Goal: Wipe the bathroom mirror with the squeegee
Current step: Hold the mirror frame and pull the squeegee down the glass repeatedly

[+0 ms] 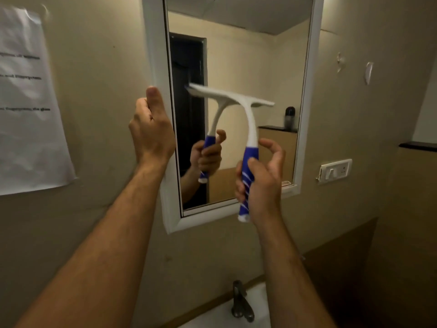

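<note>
Our left hand (151,131) grips the mirror (248,55) frame's left edge; our right hand (262,181) grasps the squeegee (241,107) at center frame, open glass above.

My squeegee (246,147) looks like smooth white plastic with a glossy blue grip. Mirror (248,67) glass is shiny, frame's glossy white plastic, wall (99,67) is matt paint.

Beige wall (99,67) with white-framed mirror (248,55), taped paper notice (26,102) left, switch plate (334,170) right.
</note>
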